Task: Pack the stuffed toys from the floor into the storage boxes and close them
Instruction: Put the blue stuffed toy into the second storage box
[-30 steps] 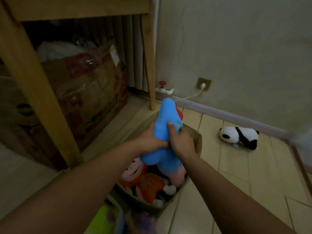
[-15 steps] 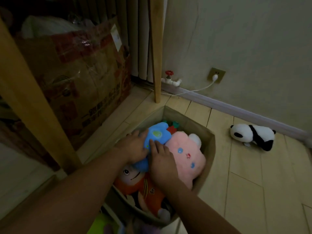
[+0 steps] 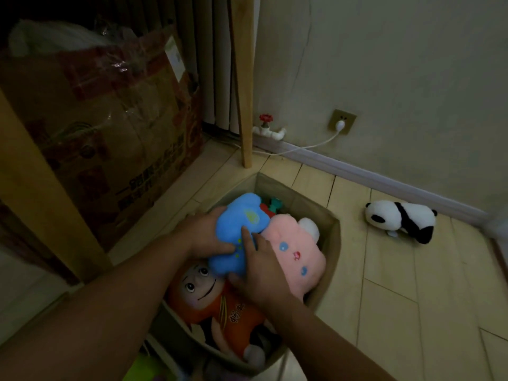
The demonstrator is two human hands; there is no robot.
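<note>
The box looks close to full, and that is the main risk — the blue toy sits on top of the pile, near rim height, and plush springs back once pressure comes off. If the hands let go too soon it could rise or roll out over the near wall, and the lid, which I cannot see here, may not close over the heap. Pushing hard on one side could also tip or slide the soft-walled box on the smooth floor, or shove the pink toy up against the far wall. The light is dim, so small parts are easy to miss

Both hands are on the blue toy and close together, almost touching. The left hand wraps its side with curled fingers; the right hand presses on it from above with the forefinger stretched out, and whether its other fingers grip I cannot tell

The blue toy is soft, bright, with a pale patch on its upper part, and lies in the middle of the box between an orange doll nearer the person and the pink toy just beside it. Something red and green pokes out behind it

One panda lies on the floor well apart from the box, near the skirting — not yet packed
</note>
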